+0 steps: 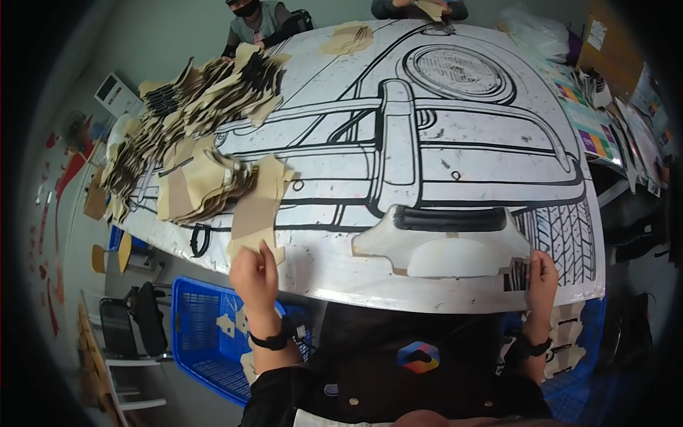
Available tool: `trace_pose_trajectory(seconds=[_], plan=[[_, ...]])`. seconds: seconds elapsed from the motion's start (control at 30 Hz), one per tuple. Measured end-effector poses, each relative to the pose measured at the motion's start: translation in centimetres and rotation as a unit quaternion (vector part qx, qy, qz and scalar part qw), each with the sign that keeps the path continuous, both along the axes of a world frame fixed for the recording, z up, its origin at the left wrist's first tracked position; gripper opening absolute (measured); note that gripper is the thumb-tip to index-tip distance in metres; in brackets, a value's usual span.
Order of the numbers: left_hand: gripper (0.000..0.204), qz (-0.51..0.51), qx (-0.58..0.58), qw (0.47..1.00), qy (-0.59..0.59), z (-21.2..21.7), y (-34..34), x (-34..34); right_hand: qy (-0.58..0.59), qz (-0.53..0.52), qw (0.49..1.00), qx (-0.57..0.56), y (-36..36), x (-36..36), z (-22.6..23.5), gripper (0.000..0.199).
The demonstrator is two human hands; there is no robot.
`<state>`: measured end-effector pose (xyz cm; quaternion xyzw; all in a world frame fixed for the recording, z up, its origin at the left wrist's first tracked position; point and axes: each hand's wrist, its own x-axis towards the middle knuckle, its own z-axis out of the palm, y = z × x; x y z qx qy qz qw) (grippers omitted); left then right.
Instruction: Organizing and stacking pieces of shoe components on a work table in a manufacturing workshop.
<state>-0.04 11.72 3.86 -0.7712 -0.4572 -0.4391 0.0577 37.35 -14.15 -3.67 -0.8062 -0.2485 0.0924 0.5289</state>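
My left hand (255, 279) is closed, thumb against fingers, on the near end of a thin beige cut piece (257, 210) with a brown middle band. That piece lies slanting away across the table, beside a stack of similar beige pieces (192, 186). In front of me rests a pale, shaped plate (377, 238) with a black padded bar (452, 218) along its far edge and a white rounded panel (455, 257). My right hand (542, 277) is at the plate's right end, fingers curled together; what they pinch is hidden. Small black strips (517, 275) show beside it.
Heaped beige pieces (206, 96) cover the table's far left. Blue baskets (186, 334) stand below the table's near edge, on both sides. Two people (260, 28) are at the far side, one handling a beige piece (431, 8). A black loop (200, 240) lies near the left edge.
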Motion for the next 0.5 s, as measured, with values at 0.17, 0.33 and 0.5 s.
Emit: trace_pose_trajectory(seconds=[0.17, 0.33, 0.5], plan=[[0.038, 0.074, -0.048, 0.987, 0.132, -4.1, 6.5, -6.1, 0.105, 0.071, 0.991, 0.032, -1.8, -0.8, 0.2, 0.014], [0.072, 0.135, -0.246, 0.944, 0.172, -5.9, 9.9, -8.1, 0.217, 0.138, 0.965, 0.048, -3.5, -2.6, 1.2, 0.015], [0.05, 0.117, -0.178, 0.973, 0.091, -5.2, 8.9, -7.0, 0.2, 0.068, 0.976, 0.044, -4.9, -0.2, -0.3, 0.016]])
